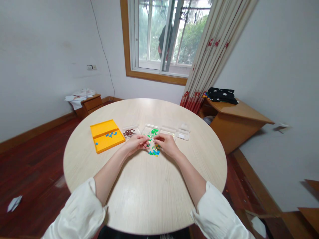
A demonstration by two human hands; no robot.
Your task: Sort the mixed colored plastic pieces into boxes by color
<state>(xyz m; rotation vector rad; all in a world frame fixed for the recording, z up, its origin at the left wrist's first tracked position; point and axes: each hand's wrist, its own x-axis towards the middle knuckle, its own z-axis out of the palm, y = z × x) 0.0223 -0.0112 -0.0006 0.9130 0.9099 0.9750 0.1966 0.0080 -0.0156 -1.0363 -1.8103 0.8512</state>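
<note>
My left hand (136, 144) and my right hand (167, 144) face each other a short gap apart over the middle of the table. The fingers of each are curled into a pinch; whatever they hold is too small to make out. Around and below the fingertips lie small plastic building bricks: blue bricks (155, 153) nearest me, with green and yellow ones mixed in. Just beyond my hands, green bricks (155, 131) lie in a clear plastic tray (152, 125). Part of the pile is hidden by my fingers.
To the left an orange case (107, 125) lies unfolded with several blue pieces in it. Brown bricks (129, 133) fill a clear tray behind my left hand. Another clear tray (168, 128) and a small clear box (183, 133) stand to the right on the round table (149, 192).
</note>
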